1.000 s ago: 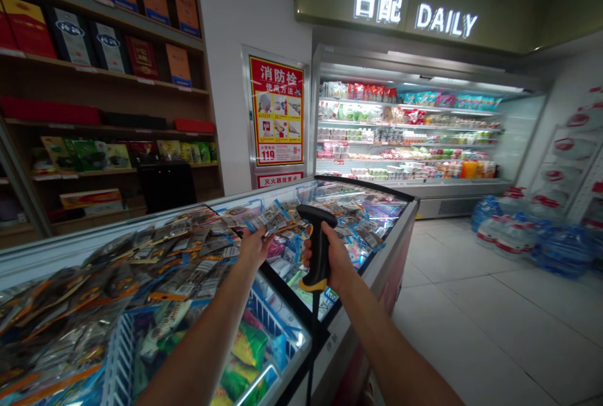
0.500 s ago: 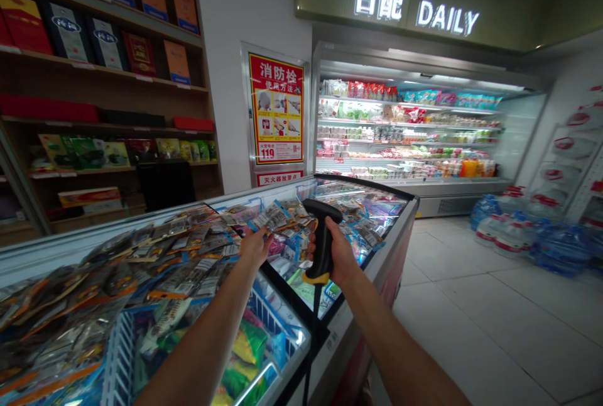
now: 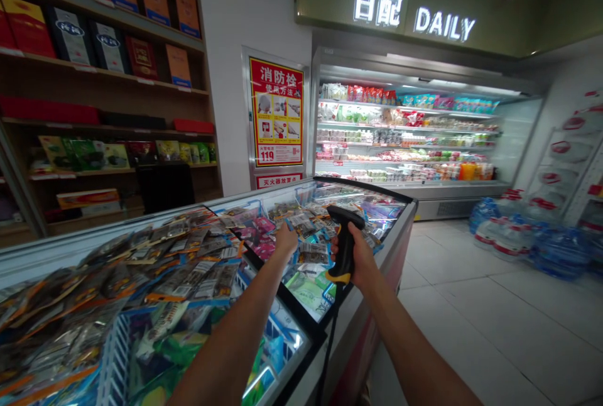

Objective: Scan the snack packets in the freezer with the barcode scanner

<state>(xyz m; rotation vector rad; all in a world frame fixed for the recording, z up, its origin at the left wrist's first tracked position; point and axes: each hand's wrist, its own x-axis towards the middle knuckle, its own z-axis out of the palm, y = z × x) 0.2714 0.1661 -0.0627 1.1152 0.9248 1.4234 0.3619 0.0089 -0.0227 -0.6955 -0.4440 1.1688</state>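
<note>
In my right hand [image 3: 365, 255] is a black and yellow barcode scanner [image 3: 346, 246], gripped by its handle, its head tilted to the left and its cable hanging down. My left hand [image 3: 286, 239] reaches over the glass-topped chest freezer, fingers closed at the blue corner of a flat snack packet [image 3: 304, 222]; the fingertips are partly hidden. Another snack packet [image 3: 313, 253] lies between my two hands. Many similar packets [image 3: 188, 246] are heaped on the glass at the left. Pink packs [image 3: 261, 233] show just left of my left hand.
A blue basket [image 3: 115, 356] with green bags sits under the glass at the near left. The freezer's black frame [image 3: 301, 315] runs between the lids. Bottled water packs [image 3: 506, 236] stand on the tiled floor at right. A lit refrigerated display [image 3: 405, 136] and wooden shelves [image 3: 103, 66] stand behind.
Both hands have moved right, the scanner with my right hand. The packet at my left hand has shifted right and lower, over other packets. Pink packs have come into view.
</note>
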